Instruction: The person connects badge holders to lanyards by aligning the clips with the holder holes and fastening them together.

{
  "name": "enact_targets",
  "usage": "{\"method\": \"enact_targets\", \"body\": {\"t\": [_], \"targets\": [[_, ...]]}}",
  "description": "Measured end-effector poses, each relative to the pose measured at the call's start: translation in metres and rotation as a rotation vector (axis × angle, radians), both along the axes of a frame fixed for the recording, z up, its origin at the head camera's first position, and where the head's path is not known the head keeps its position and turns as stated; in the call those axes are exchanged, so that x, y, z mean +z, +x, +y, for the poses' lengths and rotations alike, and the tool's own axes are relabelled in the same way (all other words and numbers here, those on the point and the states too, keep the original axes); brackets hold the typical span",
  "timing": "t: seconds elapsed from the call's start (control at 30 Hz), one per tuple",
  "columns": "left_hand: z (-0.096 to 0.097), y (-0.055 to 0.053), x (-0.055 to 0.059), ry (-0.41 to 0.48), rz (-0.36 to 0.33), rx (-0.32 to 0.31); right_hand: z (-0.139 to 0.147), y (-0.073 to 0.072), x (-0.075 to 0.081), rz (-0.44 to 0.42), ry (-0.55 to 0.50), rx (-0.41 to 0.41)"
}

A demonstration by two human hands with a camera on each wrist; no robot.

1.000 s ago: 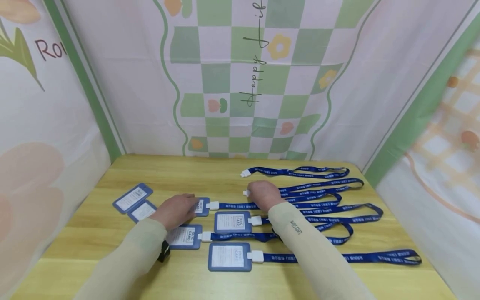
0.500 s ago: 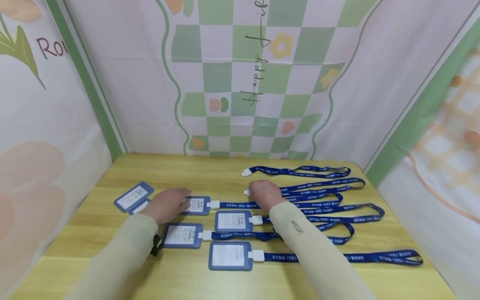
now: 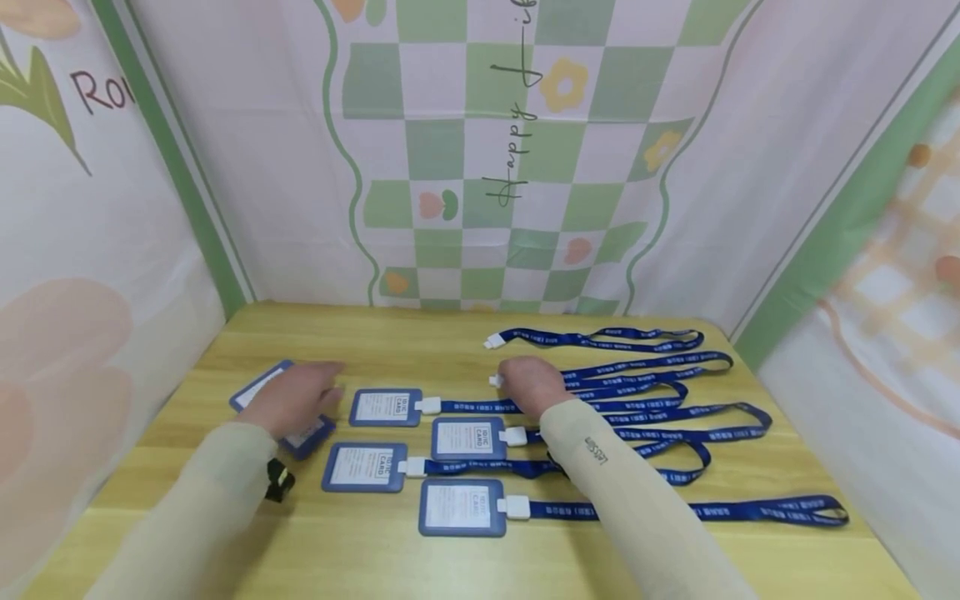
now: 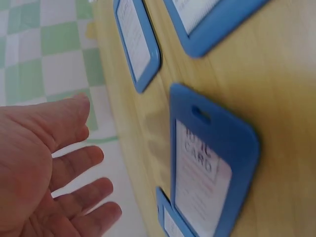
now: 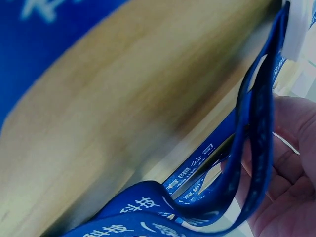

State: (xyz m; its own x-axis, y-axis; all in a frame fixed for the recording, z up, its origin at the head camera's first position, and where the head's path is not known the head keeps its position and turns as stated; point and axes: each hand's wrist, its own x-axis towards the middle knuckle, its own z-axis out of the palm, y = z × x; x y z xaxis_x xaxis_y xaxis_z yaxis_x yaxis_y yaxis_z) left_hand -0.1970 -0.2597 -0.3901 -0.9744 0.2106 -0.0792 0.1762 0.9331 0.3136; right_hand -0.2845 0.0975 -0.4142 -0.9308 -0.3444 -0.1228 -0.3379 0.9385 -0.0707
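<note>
left grip point(image 3: 295, 400) is loosely extended while the right grip point(image 3: 534, 387) curls.

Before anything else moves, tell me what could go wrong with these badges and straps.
The two loose badges seem to overlap, so the left hand might drag both when lifting one. The right sleeve passes over several straps and could snag or shift them.

The table point(image 3: 375, 567) bears card holders point(image 3: 364, 467) and lanyards point(image 3: 750, 511).

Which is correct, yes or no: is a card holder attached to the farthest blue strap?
No: in the head view, the farthest blue strap ends in a bare white clip.
</note>
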Motion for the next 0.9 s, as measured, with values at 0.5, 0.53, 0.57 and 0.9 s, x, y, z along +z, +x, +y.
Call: {"method": "enact_targets", "body": {"t": [0.5,0.53,0.57,0.9], "targets": [[-0.026,0.001,-0.008,-0.107,-0.056,0.134,0.001,0.000,0.001,0.006,0.005,0.003],[-0.027,0.001,-0.009,-0.113,-0.064,0.144,0.001,0.000,0.000,0.007,0.007,0.004],[-0.028,0.001,-0.010,-0.117,-0.075,0.159,0.001,0.000,0.000,0.008,0.008,0.005],[-0.031,-0.004,-0.020,-0.154,-0.184,0.290,0.000,0.001,-0.002,0.008,-0.003,-0.006]]}}
